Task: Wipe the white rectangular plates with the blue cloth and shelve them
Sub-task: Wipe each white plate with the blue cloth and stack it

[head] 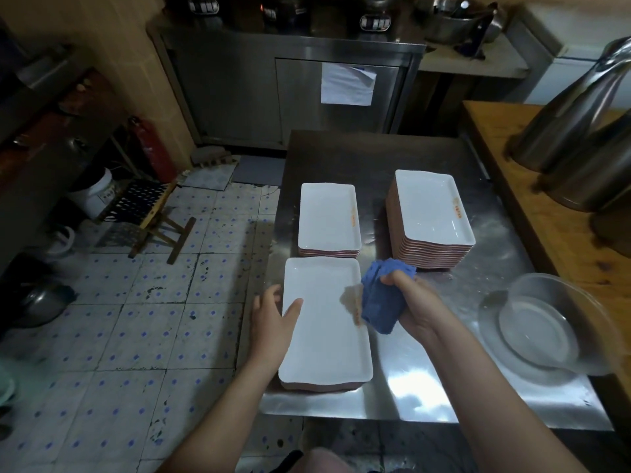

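Clamped in the right hand (409, 308), the bunched blue cloth (379, 302) meets the near plate (324, 343) at its right rim. Left hand (269, 322) pinches the opposite rim, seemingly steadying it for wiping. Short stack (327, 216) and tall stack (433, 209) wait just beyond the cloth.

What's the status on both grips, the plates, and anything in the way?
Left grip holds near plate by its left edge. Right grip holds blue cloth at that plate's right rim. Short stack, tall stack behind, glass bowl right; none blocking.
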